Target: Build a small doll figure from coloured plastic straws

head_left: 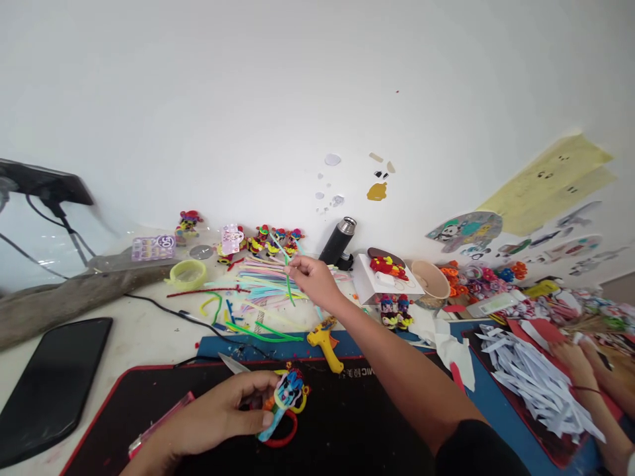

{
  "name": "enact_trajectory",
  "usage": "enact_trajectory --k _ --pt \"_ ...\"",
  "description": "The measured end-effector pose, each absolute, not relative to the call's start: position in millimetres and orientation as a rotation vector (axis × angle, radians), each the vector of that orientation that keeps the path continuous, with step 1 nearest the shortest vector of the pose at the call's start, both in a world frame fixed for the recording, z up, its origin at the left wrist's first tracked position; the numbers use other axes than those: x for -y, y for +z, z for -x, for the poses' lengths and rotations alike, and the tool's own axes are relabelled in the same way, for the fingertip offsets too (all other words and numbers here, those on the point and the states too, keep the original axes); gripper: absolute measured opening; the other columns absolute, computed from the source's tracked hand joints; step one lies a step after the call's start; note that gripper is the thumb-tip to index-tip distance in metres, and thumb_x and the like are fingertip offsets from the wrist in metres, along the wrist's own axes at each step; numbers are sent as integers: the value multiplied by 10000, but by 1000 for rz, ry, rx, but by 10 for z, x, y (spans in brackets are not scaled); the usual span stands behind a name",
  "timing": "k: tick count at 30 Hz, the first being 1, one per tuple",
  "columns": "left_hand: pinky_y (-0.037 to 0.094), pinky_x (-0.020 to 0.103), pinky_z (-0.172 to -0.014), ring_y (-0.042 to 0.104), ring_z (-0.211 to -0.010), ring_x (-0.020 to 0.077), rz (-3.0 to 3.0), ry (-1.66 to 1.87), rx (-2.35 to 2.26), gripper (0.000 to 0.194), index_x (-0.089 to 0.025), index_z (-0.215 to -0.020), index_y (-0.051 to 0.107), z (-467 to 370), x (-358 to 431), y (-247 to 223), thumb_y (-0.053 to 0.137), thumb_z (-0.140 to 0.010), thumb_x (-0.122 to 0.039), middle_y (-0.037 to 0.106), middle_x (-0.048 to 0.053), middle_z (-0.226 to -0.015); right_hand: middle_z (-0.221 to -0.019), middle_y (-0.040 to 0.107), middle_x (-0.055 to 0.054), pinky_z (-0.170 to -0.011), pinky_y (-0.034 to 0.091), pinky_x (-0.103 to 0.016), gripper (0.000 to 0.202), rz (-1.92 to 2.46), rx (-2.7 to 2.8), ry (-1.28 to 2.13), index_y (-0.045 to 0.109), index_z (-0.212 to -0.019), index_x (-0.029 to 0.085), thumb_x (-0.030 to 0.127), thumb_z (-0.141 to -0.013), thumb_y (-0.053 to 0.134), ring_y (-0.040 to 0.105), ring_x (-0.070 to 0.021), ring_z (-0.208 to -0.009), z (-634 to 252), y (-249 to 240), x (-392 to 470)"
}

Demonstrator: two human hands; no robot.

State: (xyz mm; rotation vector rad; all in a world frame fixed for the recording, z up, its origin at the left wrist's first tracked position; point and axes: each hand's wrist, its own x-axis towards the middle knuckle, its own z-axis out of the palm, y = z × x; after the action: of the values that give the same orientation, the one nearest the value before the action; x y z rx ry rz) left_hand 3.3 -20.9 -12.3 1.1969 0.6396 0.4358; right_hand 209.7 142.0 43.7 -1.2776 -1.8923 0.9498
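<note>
My left hand (225, 413) pinches a small pipe-cleaner figure (290, 390) with a blue face, red top and light-blue and orange lower parts. Scissors (288, 433) with red handles lie on the black mat right behind the figure; part of them is hidden by my hand. Over the pile of pastel pipe cleaners (265, 277), my right hand (312, 281) has thumb and fingers closed on a thin green pipe cleaner (290, 291), its lower end hanging below my fingers. A yellow glue gun (325, 347) lies on the mat between my two hands.
Several finished figures (262, 241) stand along the wall beside a black thermos (338, 241). Yellow tape (187, 273), a phone-like black slab (49, 390) and a cable (183, 314) lie left. At right, another person's hands (575, 363) are by white paper strips (540, 383).
</note>
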Motion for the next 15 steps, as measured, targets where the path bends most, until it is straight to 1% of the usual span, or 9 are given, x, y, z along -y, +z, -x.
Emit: enact_trajectory --k 4,6,9,12,15 --pt "470 297 -800 623 -897 231 -1206 422 -634 393 -240 -1114 779 -45 219 -86 787 -855 -536 723 31 -994 -629 556 65 -564 307 -232 185 1317 2237 1041 736 -917 193 365 -953 678 471 -119 -573 -2171 393 -1058" --pt "483 306 -819 637 -927 244 -1198 426 -638 384 -244 -1119 779 -47 222 -79 798 -850 -517 737 36 -1028 -704 630 46 -597 329 -229 140 1290 2368 1084 751 -927 188 312 -954 693 529 -120 -628 -2177 359 -920" --pt "487 308 -842 642 -959 248 -1194 430 -633 386 -247 -1152 766 -48 221 -82 804 -855 -491 739 38 -1065 -767 690 26 -638 352 -232 102 1325 2454 1035 768 -934 182 266 -950 712 571 -126 -676 -2144 301 -819" --pt "475 298 -826 633 -934 235 -1212 429 -625 376 -237 -1135 760 -48 217 -93 782 -874 -508 725 32 -1027 -817 735 8 -660 376 -244 150 1402 2517 931 782 -1030 209 313 -986 683 622 -145 -711 -2101 255 -804" --pt "462 294 -817 616 -921 224 -1208 420 -624 419 -225 -1130 741 -44 210 -132 790 -857 -539 707 29 -1019 -889 778 -29 -724 421 -279 245 1452 2670 693 770 -1149 231 398 -997 675 697 -204 -836 -2104 224 -799"
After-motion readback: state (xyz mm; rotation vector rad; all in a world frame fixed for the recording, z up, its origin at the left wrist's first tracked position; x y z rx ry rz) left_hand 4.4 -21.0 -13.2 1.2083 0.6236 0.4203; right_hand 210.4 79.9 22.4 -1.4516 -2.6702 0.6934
